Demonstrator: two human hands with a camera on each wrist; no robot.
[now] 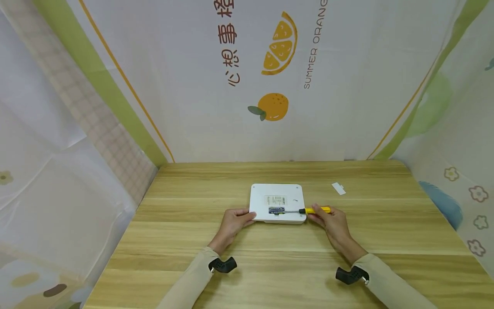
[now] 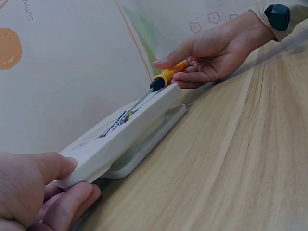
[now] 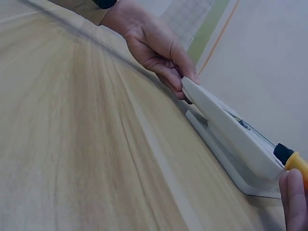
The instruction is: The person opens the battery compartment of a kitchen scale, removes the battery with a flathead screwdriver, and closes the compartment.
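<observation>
A white, flat rectangular device [image 1: 258, 201], like a kitchen scale turned upside down, lies on the wooden table with its labelled underside up. In it a small battery compartment [image 1: 276, 210] stands uncovered, with dark blue batteries inside. My left hand [image 1: 233, 223] grips the device's near left corner, thumb on top and fingers beneath. Between its thumb and fingers, my right hand [image 1: 335, 224] holds a screwdriver [image 1: 308, 210] with a yellow and black handle. The shaft [image 2: 142, 100] lies low over the underside, its tip at the batteries. The wrist views show a lower plate [image 3: 221, 154] under the body.
A small white battery cover [image 1: 338, 188] lies on the table [image 1: 193, 257] to the right of the device. Behind the table hangs a white cloth [image 1: 193, 107] printed with oranges; more printed cloth hangs at both sides.
</observation>
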